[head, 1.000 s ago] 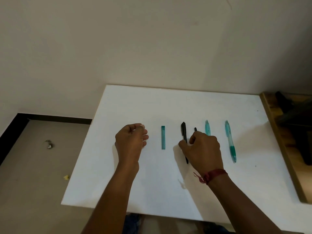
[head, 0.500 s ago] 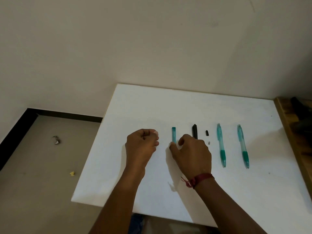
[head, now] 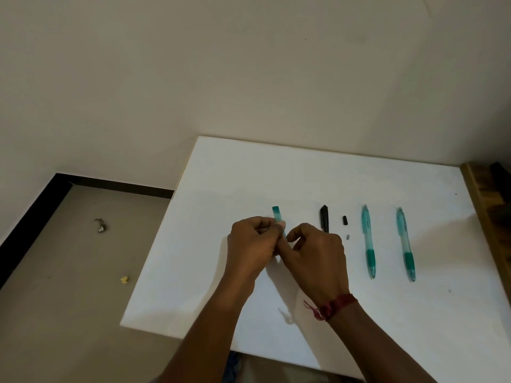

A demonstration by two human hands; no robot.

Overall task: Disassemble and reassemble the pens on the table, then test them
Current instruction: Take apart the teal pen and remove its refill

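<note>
A short teal pen barrel (head: 276,215) is lifted just above the white table (head: 359,178); only its upper end shows above my fingers. My left hand (head: 250,246) and my right hand (head: 318,255) meet at it, both pinching its lower part with curled fingers. Whatever else my left hand may hold is hidden. Right of my hands a black pen (head: 324,218) lies on the table, its lower half behind my right hand. Beside it lie a small black tip piece (head: 345,220) and a tiny grey piece (head: 348,237). Two whole teal pens (head: 368,241) (head: 405,244) lie parallel further right.
The table stands against a beige wall. A wooden surface (head: 486,205) adjoins its right edge. To the left is bare floor with small scraps (head: 101,225).
My right hand left the black pen, moved left to the teal barrel and picked it up. My left hand came right to meet it. The view has shifted left.
</note>
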